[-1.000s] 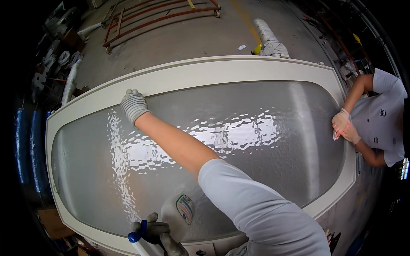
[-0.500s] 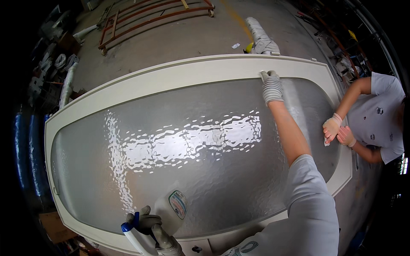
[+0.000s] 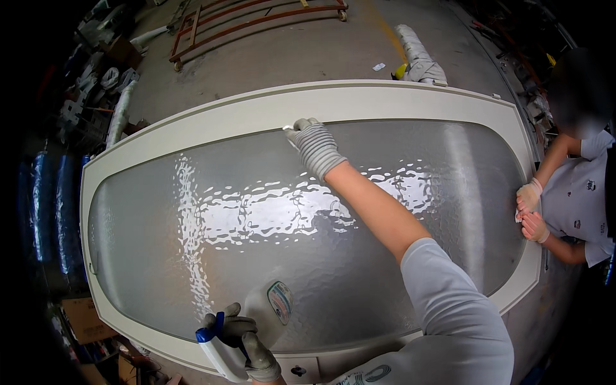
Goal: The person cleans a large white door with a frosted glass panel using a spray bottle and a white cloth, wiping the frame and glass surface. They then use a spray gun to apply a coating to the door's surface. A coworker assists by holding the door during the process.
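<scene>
A long cream-white framed panel [image 3: 385, 99], like a door, lies in front of me with a large rippled glass pane [image 3: 359, 289] set in it. My right hand [image 3: 316, 147], in a grey-white knit glove, reaches across the pane to its far edge, where glass meets frame. Its fingers are closed on a small white cloth [image 3: 288, 129], mostly hidden under them. At the near left, my gloved left hand [image 3: 251, 346] grips a spray bottle [image 3: 260, 317] with a blue and white trigger head, tilted over the near side of the panel.
A co-worker's gloved hands [image 3: 531, 208] are at the panel's right end, with a bit of white between them. Beyond the far side lie a wrapped roll [image 3: 420, 58] and a rusty wheeled rack [image 3: 256, 32]. Blue-wrapped lengths [image 3: 42, 205] stand left; a cardboard box [image 3: 90, 319] sits below them.
My right hand has slid left along the far edge of the pane with the cloth. The spray bottle stays in my left hand. The co-worker's hands have shifted outward toward the right end.
</scene>
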A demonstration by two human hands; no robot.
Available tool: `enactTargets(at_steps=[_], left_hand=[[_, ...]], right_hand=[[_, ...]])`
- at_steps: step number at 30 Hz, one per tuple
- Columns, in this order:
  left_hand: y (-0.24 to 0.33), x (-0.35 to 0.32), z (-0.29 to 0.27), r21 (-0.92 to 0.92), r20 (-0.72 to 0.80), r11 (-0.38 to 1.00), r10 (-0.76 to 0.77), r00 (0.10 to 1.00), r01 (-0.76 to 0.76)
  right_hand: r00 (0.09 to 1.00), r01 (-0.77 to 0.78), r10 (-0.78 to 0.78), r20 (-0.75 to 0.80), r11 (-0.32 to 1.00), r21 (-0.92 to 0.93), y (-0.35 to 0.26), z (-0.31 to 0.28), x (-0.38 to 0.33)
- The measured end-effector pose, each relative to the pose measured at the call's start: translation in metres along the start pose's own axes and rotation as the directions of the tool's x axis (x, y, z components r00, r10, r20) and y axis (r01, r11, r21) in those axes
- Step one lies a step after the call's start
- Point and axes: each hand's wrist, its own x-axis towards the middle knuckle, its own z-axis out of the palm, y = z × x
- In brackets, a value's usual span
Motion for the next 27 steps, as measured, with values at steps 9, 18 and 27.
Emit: enactTargets(at_steps=[9, 18, 27], left_hand=[[0.011, 0.002, 0.008, 0.188, 0.025, 0.981, 0.039, 0.999, -0.043], [-0.007, 0.002, -0.003, 0.149, 0.07, 0.966, 0.203, 0.977, -0.212], [-0.008, 0.004, 0.007, -0.011, 0.002, 0.99, 0.143, 0.99, -0.143]], right_hand=[[0.992, -0.048, 0.006, 0.126, 0.942, 0.333, -0.174, 0.072, 0.083], [0.952, -0.302, 0.299, 0.066, 0.953, 0.039, 0.071, -0.061, -0.034], [0.92, -0.392, 0.388, -0.061, 0.914, -0.099, 0.159, -0.164, -0.224]])
